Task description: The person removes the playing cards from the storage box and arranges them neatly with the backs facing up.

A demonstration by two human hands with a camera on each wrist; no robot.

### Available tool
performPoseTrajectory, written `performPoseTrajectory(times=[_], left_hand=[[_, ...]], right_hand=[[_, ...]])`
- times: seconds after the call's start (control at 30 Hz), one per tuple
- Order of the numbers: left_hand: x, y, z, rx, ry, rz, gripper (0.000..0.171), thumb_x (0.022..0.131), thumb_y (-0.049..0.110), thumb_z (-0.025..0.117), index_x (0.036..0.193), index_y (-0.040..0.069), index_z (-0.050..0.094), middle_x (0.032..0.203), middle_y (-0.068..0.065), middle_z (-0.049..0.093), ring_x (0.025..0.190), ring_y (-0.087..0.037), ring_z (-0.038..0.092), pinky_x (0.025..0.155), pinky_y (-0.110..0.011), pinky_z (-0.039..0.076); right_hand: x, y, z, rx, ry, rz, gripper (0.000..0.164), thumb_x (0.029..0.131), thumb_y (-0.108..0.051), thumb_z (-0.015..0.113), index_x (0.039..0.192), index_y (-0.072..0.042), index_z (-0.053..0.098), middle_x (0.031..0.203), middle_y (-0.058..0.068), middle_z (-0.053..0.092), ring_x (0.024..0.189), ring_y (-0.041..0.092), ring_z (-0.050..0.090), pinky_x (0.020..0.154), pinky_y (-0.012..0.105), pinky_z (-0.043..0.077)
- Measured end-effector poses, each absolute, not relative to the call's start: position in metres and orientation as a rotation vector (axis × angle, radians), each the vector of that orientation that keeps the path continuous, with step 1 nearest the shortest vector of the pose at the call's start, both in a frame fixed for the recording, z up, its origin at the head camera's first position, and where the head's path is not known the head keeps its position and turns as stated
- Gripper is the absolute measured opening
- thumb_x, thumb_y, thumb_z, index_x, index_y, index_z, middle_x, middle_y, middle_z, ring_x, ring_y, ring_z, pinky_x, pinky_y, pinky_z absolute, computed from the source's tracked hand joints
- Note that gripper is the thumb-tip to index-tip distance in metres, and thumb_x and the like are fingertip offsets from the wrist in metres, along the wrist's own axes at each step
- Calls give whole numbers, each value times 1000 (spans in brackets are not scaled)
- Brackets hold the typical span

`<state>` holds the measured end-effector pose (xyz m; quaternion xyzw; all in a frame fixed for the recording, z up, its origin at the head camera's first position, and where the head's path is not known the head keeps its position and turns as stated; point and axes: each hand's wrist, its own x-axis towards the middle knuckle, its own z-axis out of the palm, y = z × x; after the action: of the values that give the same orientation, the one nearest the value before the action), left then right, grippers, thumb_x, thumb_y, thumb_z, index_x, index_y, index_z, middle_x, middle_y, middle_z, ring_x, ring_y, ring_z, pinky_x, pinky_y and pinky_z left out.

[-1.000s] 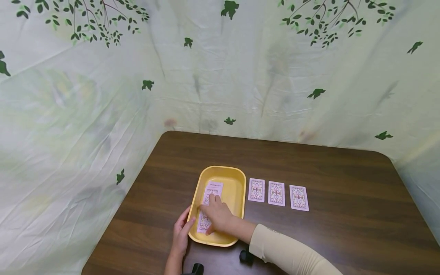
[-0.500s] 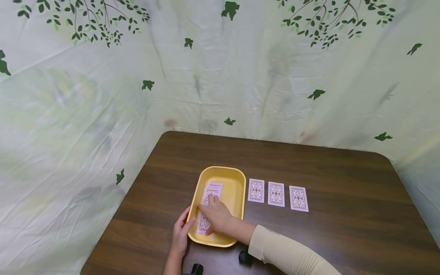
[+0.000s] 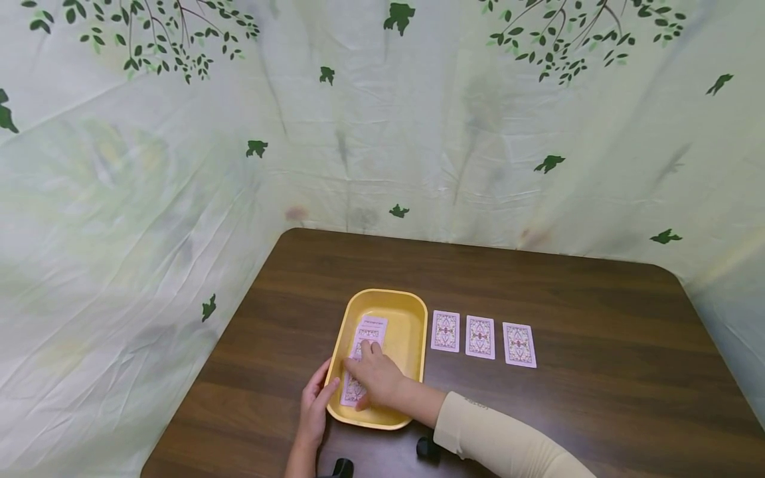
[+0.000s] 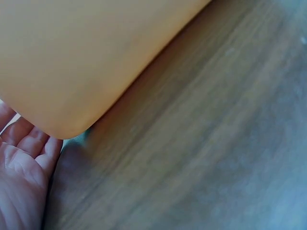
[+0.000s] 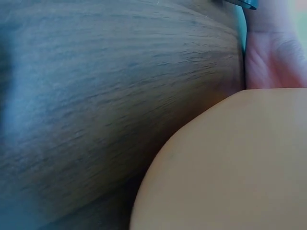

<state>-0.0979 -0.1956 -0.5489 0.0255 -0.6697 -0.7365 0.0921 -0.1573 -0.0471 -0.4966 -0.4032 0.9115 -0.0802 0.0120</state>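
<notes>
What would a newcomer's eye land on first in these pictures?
Probably the yellow tray, bright against the dark brown table, with the person's right grip over the patterned cards inside. The left grip holds the tray's near left side. Next might come the row of three cards to the tray's right.

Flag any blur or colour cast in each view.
Head: bright, the three cards beside the tray show their patterns clearly; left wrist: soft focus, bluish haze over the table at lower right; right wrist: bluish cast at left.
</notes>
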Motion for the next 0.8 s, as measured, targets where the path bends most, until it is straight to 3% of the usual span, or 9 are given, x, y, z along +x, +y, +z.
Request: performPoseTrajectory(times=[0.17, 0.47, 0.57, 0.8], left_hand=[[-97, -196, -550, 78, -1971, -2195, 41, 90, -2, 48, 128, -14, 41, 122, -20, 51, 103, -10, 53, 85, -21, 43], [-98, -195, -550, 66, -1962, -2197, 41, 91, -2, 48, 129, -14, 41, 118, -2, 54, 105, -8, 52, 87, -20, 42], [-97, -195, -550, 71, -1966, -2192, 41, 90, -3, 48, 128, -14, 41, 120, -6, 53, 105, -8, 52, 87, -20, 41], [-98, -195, -548, 94, -1995, -2172, 42, 91, 1, 48, 129, -14, 41, 127, -30, 44, 106, -7, 50, 86, -18, 40]], right_hand=[[-156, -46, -500, -1310, 2831, -278, 78, 57, -57, 79, 118, -16, 52, 95, 9, 42, 83, 22, 39, 62, 24, 41], [-161, -41, -499, -1444, 2844, -292, 72, 62, -52, 73, 119, -15, 49, 96, 8, 43, 84, 20, 39, 66, 23, 38], [-165, -33, -490, -1452, 2807, -414, 74, 62, -51, 75, 123, -17, 50, 100, 8, 42, 86, 19, 39, 67, 22, 38], [-183, 8, -454, -1586, 2749, -760, 77, 63, -39, 78, 130, -14, 49, 115, 15, 42, 99, 21, 40, 80, 27, 41]])
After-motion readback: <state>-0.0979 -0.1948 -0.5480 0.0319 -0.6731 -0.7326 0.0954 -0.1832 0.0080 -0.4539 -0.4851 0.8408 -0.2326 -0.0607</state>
